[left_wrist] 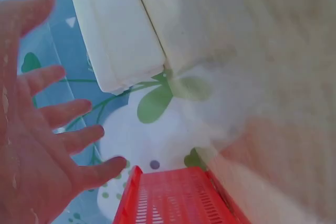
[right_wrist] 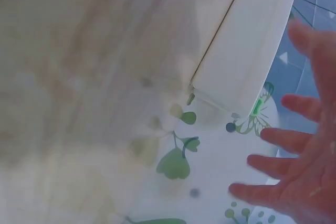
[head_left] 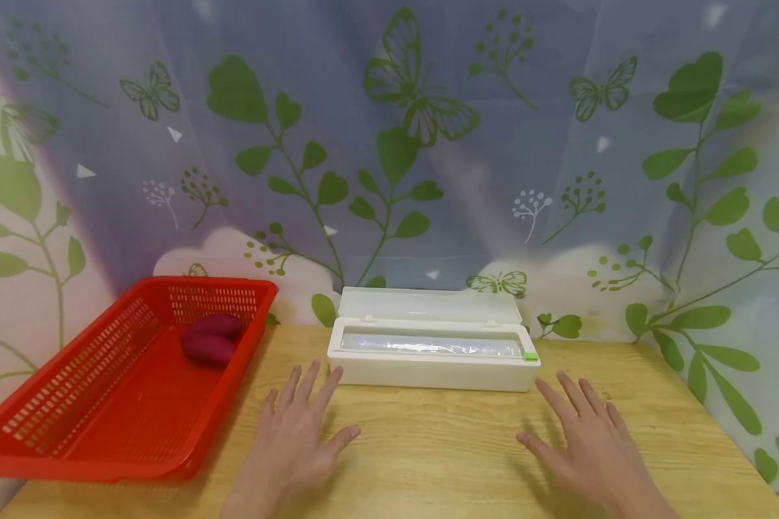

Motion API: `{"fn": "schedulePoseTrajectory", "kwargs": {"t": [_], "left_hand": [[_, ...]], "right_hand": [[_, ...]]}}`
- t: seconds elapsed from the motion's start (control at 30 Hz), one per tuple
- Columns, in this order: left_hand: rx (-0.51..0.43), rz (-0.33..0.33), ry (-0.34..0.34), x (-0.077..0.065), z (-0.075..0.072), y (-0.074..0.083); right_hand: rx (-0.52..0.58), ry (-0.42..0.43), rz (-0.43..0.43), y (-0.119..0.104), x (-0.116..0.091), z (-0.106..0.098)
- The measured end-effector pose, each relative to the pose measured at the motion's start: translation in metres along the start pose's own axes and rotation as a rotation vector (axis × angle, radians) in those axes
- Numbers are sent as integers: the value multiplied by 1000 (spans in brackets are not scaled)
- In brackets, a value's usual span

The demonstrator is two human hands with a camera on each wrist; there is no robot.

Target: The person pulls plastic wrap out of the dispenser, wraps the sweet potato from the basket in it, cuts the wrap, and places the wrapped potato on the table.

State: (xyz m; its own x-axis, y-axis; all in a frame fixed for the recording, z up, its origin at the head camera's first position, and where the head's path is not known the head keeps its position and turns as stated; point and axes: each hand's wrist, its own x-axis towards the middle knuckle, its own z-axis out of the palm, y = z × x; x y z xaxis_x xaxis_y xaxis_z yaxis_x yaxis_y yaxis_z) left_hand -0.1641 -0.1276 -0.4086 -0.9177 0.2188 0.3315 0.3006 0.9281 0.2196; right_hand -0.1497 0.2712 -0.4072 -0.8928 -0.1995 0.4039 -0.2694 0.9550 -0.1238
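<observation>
My left hand [head_left: 295,436] is spread over the table between a red basket and a white box, its fingers apart and holding nothing. The right hand [head_left: 587,440], also spread and holding nothing, is just in front of the box's right end. That long white box [head_left: 435,373] has its lid [head_left: 428,304] raised at the back. Inside lies a roll of clear film [head_left: 431,344], and a small green slider [head_left: 530,356] sits at the right end of the front rim. Both wrist views show the fingers spread beside the white box [left_wrist: 118,30], without visible contact.
The red plastic basket [head_left: 217,411] stands at the left and holds purple sweet-potato-shaped vegetables [head_left: 209,349]. A wood-grain tabletop [head_left: 428,447] lies under everything. Behind it hangs a curtain [head_left: 480,202] printed with leaves and butterflies.
</observation>
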Motion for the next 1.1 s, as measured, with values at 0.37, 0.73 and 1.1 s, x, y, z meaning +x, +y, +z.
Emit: {"fn": "schedulePoseTrajectory", "kwargs": {"t": [0.37,0.73,1.1], "left_hand": [[-54,155,163,45,3,-12],[13,238,-28,96,3,-18],[5,185,-181,113,8,-26]], "right_hand": [[49,241,-340,19,58,6],[56,-16,-321,22,98,7],[117,-264,-199,23,119,2]]}}
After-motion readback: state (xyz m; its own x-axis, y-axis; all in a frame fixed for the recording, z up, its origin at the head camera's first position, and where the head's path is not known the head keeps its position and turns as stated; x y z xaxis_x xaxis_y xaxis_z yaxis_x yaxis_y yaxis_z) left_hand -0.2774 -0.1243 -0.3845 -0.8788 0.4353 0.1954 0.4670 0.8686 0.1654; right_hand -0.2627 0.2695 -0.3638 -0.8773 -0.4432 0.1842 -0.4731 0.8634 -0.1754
